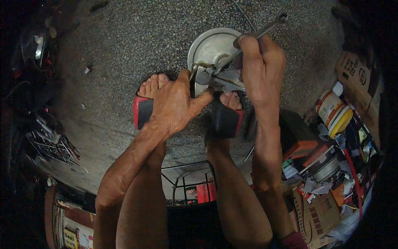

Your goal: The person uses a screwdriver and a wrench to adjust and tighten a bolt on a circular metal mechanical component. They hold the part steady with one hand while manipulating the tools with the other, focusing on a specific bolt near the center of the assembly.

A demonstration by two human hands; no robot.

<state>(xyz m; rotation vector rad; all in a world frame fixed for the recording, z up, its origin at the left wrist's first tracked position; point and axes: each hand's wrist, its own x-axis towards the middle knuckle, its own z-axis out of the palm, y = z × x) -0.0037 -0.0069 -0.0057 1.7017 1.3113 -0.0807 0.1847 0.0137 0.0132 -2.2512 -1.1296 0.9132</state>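
Observation:
A round silver metal plate [206,49], which looks like a drum-brake backing plate, is held above the speckled floor between my feet. My left hand [174,103] grips the metal bracket [203,75] on its near side, thumb and fingers closed around it. In my right hand [263,68] is a long steel wrench [271,27], its ring end pointing up to the far right. The wrench's other end reaches down to the middle of the plate, by a round fitting. My right fingers partly hide the plate's right side and the wrench's shaft.
My sandalled feet flank the work. At right lie a cardboard box [353,74], a white tub with a yellow rim [331,110] and piled packaging. Thin metal rods [56,143] lie at left. A dark cable [244,14] runs behind the plate.

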